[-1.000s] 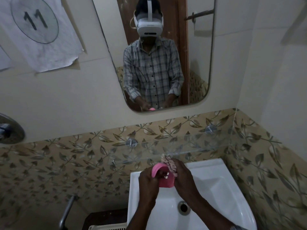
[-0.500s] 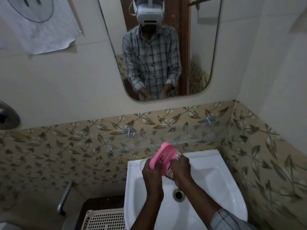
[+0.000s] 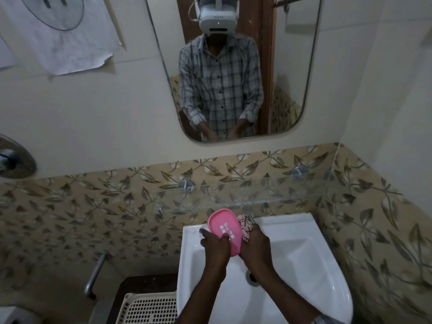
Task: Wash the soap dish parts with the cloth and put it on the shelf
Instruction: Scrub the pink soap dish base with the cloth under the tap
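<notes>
A pink soap dish part (image 3: pixel 225 228) with several drain slots is held tilted above the white sink (image 3: pixel 304 249), its slotted face turned toward me. My left hand (image 3: pixel 216 245) grips its lower left edge, thumb on the face. My right hand (image 3: pixel 256 245) holds a pink patterned cloth (image 3: pixel 245 226) bunched against the dish's right edge. A clear glass shelf (image 3: pixel 268 195) runs along the leaf-patterned tiles just above the sink.
A mirror (image 3: pixel 292 66) hangs above the shelf. A white perforated basket (image 3: pixel 149 308) sits low left of the sink on a dark stand. A metal pipe handle (image 3: pixel 93 274) and a wall fitting (image 3: pixel 16 157) are at left. The drain (image 3: pixel 252 278) shows between my forearms.
The dish has turned so its slotted face now points at me. The cloth moved from under the dish to its right edge. The view dipped lower.
</notes>
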`<state>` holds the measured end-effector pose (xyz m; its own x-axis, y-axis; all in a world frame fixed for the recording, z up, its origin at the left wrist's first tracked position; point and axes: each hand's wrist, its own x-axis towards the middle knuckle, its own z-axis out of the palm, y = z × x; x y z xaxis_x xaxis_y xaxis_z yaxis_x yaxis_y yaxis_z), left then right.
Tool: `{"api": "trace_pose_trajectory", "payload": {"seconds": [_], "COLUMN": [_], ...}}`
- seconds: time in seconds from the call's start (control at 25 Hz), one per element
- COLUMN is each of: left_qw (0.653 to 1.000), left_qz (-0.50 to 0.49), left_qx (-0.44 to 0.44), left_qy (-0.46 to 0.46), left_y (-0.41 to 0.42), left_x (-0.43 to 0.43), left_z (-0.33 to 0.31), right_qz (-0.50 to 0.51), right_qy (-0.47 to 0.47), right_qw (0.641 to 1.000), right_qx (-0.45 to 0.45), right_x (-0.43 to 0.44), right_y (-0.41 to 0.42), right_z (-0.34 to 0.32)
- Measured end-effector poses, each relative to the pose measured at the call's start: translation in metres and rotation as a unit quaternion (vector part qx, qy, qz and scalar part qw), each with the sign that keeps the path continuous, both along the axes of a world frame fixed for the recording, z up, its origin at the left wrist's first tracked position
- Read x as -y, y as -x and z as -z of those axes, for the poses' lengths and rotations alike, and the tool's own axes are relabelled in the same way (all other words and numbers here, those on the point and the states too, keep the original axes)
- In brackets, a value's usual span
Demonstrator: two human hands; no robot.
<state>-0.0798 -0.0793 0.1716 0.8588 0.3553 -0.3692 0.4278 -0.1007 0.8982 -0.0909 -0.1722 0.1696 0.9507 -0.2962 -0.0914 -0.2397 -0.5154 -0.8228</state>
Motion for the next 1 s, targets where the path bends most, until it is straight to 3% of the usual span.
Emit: {"api": "trace_pose_trajectory", "payload": {"seconds": [0.12,0.28,0.4,0.48,0.68,0.84,0.96,1.0], "left_qw": [0.999,0.982,0.907,0.873,0.843,0.878,0.887,0.886], "left_qz": [-0.019,-0.012,0.014,0.026,-0.001,-0.019,0.029,0.030], "left_qx": [0.015,0.007,-0.047,-0.072,-0.042,-0.038,-0.026,-0.017], "left_qy": [0.023,0.190,0.419,0.481,0.537,0.477,0.460,0.463], "left_y": [0.012,-0.007,-0.017,-0.013,-0.016,-0.018,-0.017,-0.017], "left_x": [0.011,-0.010,-0.038,-0.049,-0.029,-0.044,-0.046,-0.043], "left_z": [-0.007,0.006,0.009,0.008,0.012,0.018,0.022,0.021], "right_qz": [-0.033,-0.079,-0.079,-0.050,-0.215,-0.342,-0.212,-0.220], "right_qy": [0.043,-0.087,-0.067,-0.076,0.010,0.024,-0.015,-0.009], "right_qw": [0.998,0.992,0.991,0.990,0.966,0.926,0.960,0.956], "right_qx": [0.043,0.054,0.086,0.108,0.142,0.156,0.183,0.194], "right_x": [-0.011,-0.001,0.023,0.032,-0.005,0.020,0.026,0.017], "right_y": [0.017,0.030,0.011,-0.004,0.006,0.017,-0.012,-0.017], "right_z": [0.010,0.005,-0.002,-0.014,-0.004,-0.002,-0.016,-0.022]}}
